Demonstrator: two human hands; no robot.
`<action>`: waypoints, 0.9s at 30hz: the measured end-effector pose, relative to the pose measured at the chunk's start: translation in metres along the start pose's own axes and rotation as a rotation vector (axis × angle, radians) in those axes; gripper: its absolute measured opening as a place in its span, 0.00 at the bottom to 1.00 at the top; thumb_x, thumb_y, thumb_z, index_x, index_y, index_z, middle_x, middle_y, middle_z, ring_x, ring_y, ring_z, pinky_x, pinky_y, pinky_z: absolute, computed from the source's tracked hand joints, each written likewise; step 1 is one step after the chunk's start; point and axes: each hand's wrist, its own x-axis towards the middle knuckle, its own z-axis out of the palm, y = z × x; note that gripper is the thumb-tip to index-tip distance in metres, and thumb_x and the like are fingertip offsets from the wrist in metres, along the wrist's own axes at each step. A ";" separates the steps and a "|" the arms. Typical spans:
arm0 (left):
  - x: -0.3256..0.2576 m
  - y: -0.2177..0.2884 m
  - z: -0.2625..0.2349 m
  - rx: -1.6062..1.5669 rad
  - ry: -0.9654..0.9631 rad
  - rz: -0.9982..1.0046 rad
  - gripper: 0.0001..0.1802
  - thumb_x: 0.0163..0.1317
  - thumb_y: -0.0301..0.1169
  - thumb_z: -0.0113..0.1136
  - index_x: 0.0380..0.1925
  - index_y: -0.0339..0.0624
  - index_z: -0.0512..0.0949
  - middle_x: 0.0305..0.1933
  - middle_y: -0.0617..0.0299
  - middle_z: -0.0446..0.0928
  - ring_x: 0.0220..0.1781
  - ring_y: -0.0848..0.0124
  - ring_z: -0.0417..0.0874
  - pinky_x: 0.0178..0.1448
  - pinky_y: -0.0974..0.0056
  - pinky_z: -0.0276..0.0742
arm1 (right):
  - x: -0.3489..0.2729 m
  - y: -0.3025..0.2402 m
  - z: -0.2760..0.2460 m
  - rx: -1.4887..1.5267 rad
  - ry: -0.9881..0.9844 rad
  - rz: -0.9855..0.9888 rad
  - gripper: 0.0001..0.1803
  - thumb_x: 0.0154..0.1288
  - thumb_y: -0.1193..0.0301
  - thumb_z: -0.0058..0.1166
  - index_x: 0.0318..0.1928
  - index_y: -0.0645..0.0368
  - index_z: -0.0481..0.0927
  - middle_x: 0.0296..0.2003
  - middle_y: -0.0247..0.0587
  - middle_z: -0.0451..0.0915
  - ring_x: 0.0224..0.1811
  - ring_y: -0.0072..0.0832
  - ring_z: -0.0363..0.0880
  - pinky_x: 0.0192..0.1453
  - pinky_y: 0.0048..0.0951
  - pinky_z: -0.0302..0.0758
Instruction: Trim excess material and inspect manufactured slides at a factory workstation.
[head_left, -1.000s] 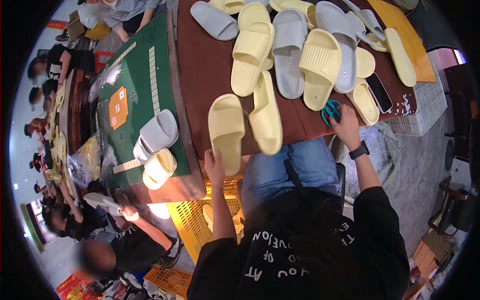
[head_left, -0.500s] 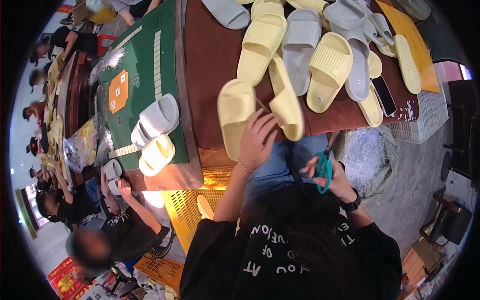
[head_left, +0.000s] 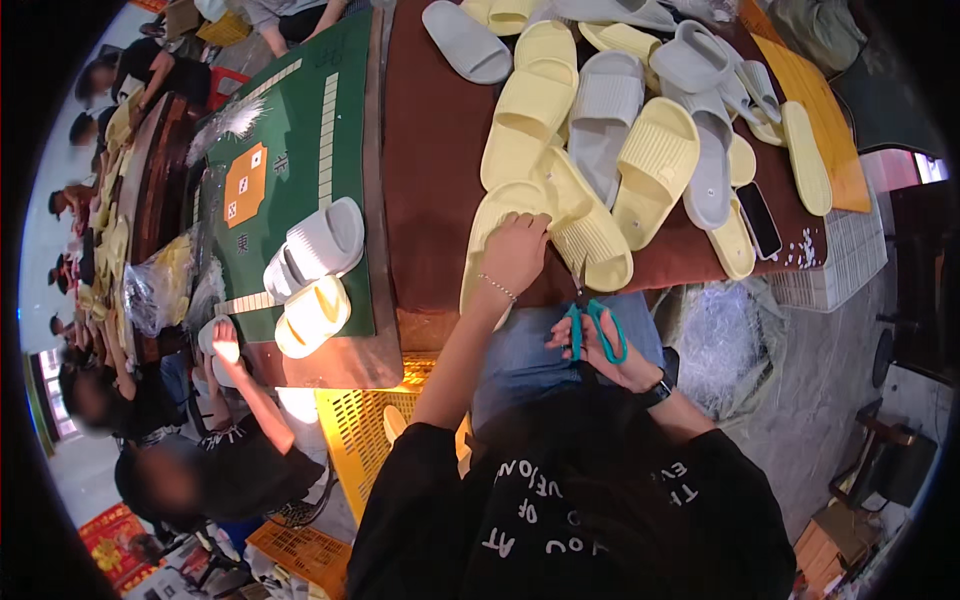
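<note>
At the tabletop's [head_left: 428, 180] near edge we note the left hand [head_left: 515, 252], fingers bent over a yellow slipper [head_left: 486, 228], grip unclear; right hand [head_left: 612, 362], fingers clamped on teal scissors [head_left: 574, 328], cuts done or remaining indiscernible.

The right hand [head_left: 622, 366] has brought the teal scissors [head_left: 575, 335] leftward to a yellow slipper [head_left: 590, 225]; the left hand [head_left: 515, 248] has moved higher.

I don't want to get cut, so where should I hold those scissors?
Probably by the teal handle loops, coming from the person's side, as the right hand does: the loops sit nearest the body, while the pointed blades face away.
</note>
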 end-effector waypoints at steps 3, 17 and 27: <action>-0.004 -0.013 0.002 -0.069 -0.027 0.002 0.09 0.59 0.32 0.57 0.39 0.45 0.76 0.32 0.55 0.77 0.37 0.56 0.79 0.39 0.54 0.75 | 0.020 0.001 -0.007 0.046 -0.028 0.016 0.36 0.71 0.39 0.30 0.55 0.59 0.71 0.48 0.38 0.75 0.55 0.26 0.73 0.56 0.28 0.67; -0.021 -0.021 0.003 -0.468 0.073 -0.397 0.07 0.62 0.32 0.60 0.34 0.40 0.79 0.29 0.51 0.80 0.30 0.60 0.83 0.33 0.61 0.76 | 0.040 0.001 0.000 -0.106 -0.125 0.078 0.39 0.69 0.37 0.31 0.57 0.62 0.69 0.50 0.39 0.74 0.54 0.26 0.72 0.54 0.26 0.67; -0.025 -0.026 0.023 -0.576 0.204 -0.367 0.07 0.61 0.30 0.62 0.31 0.37 0.81 0.16 0.60 0.74 0.16 0.80 0.68 0.22 0.71 0.63 | 0.059 0.007 0.005 -0.032 0.244 -0.136 0.25 0.74 0.47 0.38 0.41 0.57 0.74 0.32 0.31 0.74 0.34 0.18 0.73 0.36 0.21 0.70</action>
